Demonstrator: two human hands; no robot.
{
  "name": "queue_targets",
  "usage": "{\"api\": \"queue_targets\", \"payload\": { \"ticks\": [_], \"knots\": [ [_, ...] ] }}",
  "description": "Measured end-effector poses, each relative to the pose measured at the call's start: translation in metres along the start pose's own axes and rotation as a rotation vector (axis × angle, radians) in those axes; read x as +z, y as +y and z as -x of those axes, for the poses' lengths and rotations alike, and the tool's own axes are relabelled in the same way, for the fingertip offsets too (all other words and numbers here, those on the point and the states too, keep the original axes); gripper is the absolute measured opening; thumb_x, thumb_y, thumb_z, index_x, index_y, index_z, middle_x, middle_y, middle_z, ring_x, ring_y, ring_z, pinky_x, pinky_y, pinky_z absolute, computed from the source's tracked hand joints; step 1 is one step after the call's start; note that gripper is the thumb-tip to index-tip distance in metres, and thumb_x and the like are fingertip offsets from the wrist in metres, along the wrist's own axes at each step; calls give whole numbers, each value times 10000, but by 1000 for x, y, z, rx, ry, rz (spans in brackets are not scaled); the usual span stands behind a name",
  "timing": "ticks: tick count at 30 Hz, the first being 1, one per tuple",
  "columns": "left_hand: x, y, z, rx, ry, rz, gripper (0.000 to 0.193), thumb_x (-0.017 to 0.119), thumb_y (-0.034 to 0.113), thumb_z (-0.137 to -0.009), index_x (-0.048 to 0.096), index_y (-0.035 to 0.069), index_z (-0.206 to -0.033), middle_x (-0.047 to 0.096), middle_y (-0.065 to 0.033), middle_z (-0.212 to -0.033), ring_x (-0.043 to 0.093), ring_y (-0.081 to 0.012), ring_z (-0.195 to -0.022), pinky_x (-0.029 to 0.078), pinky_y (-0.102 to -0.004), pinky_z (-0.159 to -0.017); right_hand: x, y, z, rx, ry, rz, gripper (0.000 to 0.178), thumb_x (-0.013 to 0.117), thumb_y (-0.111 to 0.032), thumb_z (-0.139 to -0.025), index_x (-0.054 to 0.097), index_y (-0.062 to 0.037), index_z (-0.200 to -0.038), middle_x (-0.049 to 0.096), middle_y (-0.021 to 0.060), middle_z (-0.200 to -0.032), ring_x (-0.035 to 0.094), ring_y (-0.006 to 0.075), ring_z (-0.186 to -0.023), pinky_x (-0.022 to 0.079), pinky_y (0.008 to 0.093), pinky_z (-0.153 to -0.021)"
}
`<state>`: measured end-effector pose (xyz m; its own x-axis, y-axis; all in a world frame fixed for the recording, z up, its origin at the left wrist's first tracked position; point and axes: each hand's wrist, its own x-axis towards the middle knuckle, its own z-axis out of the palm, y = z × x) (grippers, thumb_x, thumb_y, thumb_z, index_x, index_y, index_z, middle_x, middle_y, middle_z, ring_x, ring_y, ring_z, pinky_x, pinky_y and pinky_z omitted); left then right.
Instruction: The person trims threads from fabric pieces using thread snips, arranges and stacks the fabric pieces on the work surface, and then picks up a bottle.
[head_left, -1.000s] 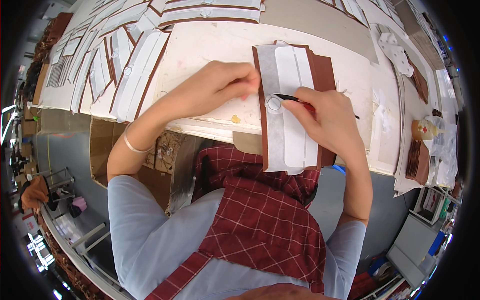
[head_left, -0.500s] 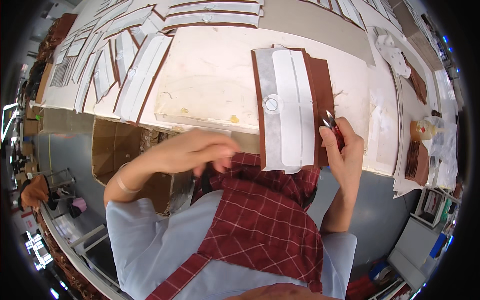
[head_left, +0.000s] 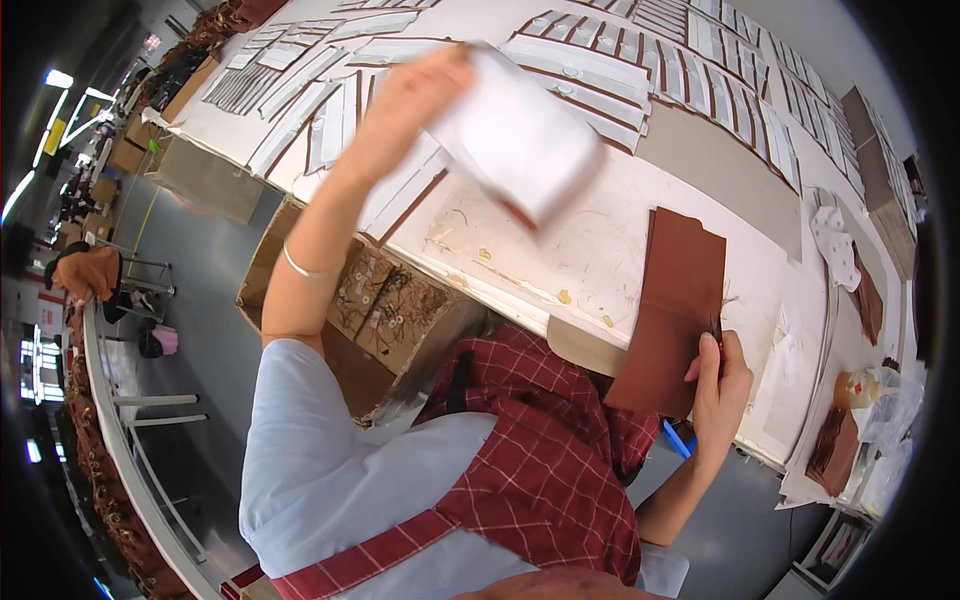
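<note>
High over the far left part of the table, my left hand [head_left: 420, 95] grips a white-backed panel [head_left: 525, 140] by its upper corner; motion blurs it, and a brown edge shows at its lower end. My right hand [head_left: 722, 385] is closed around a pair of small snips [head_left: 715, 328], mostly hidden by the fingers, with dark blades showing. Beside those fingers lie brown leather panels [head_left: 665, 310] at the table's front edge, one overlapping another, brown side up.
Rows of white-backed brown panels [head_left: 580, 65] cover the far table. An open cardboard box [head_left: 385, 300] with scraps stands below the front edge. At the right are a glue bottle [head_left: 855, 390], a plastic bag [head_left: 895, 405] and brown pieces [head_left: 833, 450]. A blue object [head_left: 678, 438] shows by my right wrist.
My left hand has moved up and away from my body and now carries a white-backed panel off the brown ones. My right hand keeps the snips. The view has turned.
</note>
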<state>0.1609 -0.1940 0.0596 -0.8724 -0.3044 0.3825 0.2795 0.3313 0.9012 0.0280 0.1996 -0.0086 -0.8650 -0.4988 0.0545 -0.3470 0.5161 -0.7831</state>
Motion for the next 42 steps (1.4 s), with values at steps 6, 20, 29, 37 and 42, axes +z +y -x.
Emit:
{"api": "queue_targets", "payload": {
  "ticks": [6, 20, 29, 37, 42],
  "knots": [
    [-111, -76, 23, -90, 407, -10, 279, 560, 263, -1003, 626, -8, -1011, 677, -71, -937, 620, -92, -809, 488, -241, -715, 3, -8, -4, -27, -21, 25, 303, 525, -239, -1035, 574, 0, -855, 513, 29, -553, 410, 78, -540, 292, 287, -502],
    [11, -40, 5, -349, 126, -675, 194, 648, 192, -973, 658, 15, -896, 664, -33, -734, 564, -69, -638, 449, -222, -584, 9, -16, 13, -29, -202, -235, 235, 616, -210, -985, 581, -6, -873, 592, 82, -587, 554, 152, -523, 397, 286, -519],
    [187, -25, -25, -43, -652, -145, 115, 665, 34, -915, 649, 20, -1029, 665, -33, -927, 621, -118, -822, 512, -263, -711, -30, 25, 17, 43, 155, -178, 277, 664, -218, -967, 558, 2, -834, 394, -19, -606, 331, 64, -586, 278, 251, -508],
    [236, -31, -26, 139, -828, -406, 136, 707, 142, -867, 629, 48, -927, 601, -86, -889, 591, -285, -877, 479, -402, -786, -26, 39, 28, 84, 184, -197, 248, 709, -196, -936, 577, 2, -866, 367, -12, -608, 300, 70, -582, 266, 255, -503],
    [236, -45, -21, 277, -715, -384, 119, 673, 144, -908, 627, 36, -930, 603, -92, -883, 590, -263, -829, 477, -368, -743, -24, 27, 29, -27, 192, -8, 249, 729, -241, -913, 608, -24, -903, 557, 54, -599, 502, 124, -511, 395, 270, -497]
  ]
}}
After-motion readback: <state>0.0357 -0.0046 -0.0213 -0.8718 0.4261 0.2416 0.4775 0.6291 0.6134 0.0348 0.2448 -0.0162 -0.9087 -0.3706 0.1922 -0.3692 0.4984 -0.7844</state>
